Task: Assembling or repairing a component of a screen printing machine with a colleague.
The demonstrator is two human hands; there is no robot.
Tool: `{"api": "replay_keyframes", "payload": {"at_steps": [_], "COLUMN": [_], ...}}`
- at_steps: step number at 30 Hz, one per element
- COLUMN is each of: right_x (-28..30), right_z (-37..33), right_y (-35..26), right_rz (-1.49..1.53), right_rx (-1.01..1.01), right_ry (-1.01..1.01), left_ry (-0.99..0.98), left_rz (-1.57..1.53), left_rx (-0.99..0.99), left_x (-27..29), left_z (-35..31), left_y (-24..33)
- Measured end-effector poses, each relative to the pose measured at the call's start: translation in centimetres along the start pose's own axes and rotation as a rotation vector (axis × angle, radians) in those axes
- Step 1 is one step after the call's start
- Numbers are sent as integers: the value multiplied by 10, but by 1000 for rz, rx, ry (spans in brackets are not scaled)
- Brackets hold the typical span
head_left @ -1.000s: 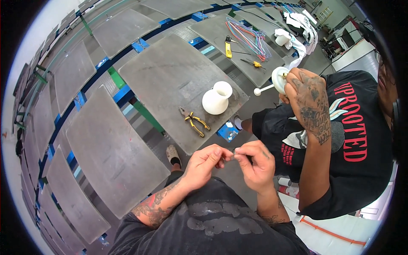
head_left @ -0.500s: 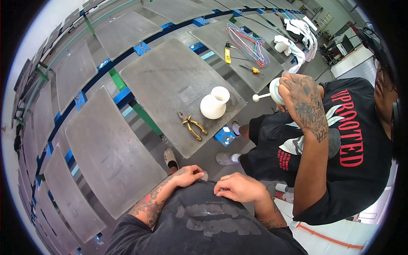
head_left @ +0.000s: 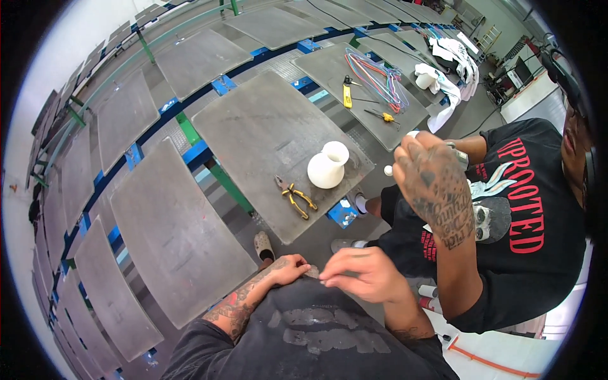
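At my waist, my left hand rests with its fingers curled against the front of my dark shirt. Just right of it, my right hand is pinched, thumb to forefinger; whatever lies between the tips is too small to name. A small pale grey patch shows between the two hands; I cannot tell what it is. Ahead on a grey board stand a white, narrow-necked vase and yellow-and-black pliers, beyond reach of either hand.
On my right a person's tattooed hand holds a mostly hidden white piece with a ball end. Another board carries a yellow cutter, a yellow-handled tool and coloured wire hangers. Blue rails link the boards.
My right hand has risen slightly and its pinch now shows more plainly. The other person's hand has lowered and turned, covering most of the white piece. The whole view has shifted a little.
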State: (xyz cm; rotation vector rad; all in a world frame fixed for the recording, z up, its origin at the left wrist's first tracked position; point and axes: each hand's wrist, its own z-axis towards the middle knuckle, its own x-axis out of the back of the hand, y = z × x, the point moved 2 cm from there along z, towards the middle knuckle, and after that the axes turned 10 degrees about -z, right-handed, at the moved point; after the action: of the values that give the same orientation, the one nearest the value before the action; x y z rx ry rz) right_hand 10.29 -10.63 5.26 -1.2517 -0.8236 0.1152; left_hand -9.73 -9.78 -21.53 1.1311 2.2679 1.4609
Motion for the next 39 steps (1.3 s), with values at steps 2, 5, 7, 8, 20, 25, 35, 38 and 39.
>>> {"api": "replay_keyframes", "payload": {"at_steps": [2, 5, 7, 8, 20, 25, 35, 38, 39], "right_x": [17, 20, 25, 25, 29, 24, 36, 35, 35], "right_z": [-3, -11, -1, 2, 17, 13, 13, 10, 10], "right_y": [-28, -70, -84, -89, -100, -89, -103, -104, -104], "right_rz": [344, 871, 863, 838, 781, 825, 695, 710, 728], "right_rx": [20, 183, 402, 451, 539, 495, 523, 529, 533], "right_ry": [184, 210, 117, 88, 19, 81, 76, 88, 92], "left_ry": [-12, -73, -115, -102, -86, -88, -112, -113, -107], "left_rz": [26, 61, 76, 81, 70, 74, 101, 107, 124], "left_rx": [21, -2, 8, -3, -15, 5, -13, -25, -34], "left_x": [-3, -8, -9, -9, -6, -4, -7, -10, -11], "left_z": [-3, -1, 1, 1, 1, 0, 0, 0, 1], "left_y": [-1, -3, 1, 3, 1, 9, -1, 0, 0]}}
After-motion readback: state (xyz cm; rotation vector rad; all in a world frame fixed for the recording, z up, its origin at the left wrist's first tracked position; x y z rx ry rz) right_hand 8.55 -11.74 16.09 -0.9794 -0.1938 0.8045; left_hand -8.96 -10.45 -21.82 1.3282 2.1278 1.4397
